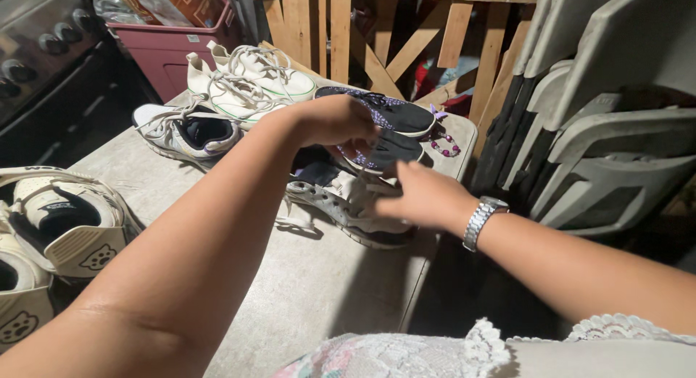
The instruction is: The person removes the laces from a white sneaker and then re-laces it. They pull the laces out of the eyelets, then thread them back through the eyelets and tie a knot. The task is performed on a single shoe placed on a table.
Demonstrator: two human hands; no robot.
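The grey mesh sneaker (348, 204) lies near the far right edge of a grey folding table (304, 284), with both hands on it. The right hand (424, 197) curls its fingers around the upper; the left hand (333, 121) reaches over it, its grip hidden. Behind sit dark knit shoes (391, 117), white laced sneakers (246, 81), and folded plastic chairs (602, 117).

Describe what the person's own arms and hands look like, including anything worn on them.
Both arms are bare from the shoulder area down, with no sleeves over the forearms. The left hand wears nothing visible. The right hand has a silver metal link wristwatch at the wrist. White lace trim of a light, floral-patterned garment shows at the bottom edge.
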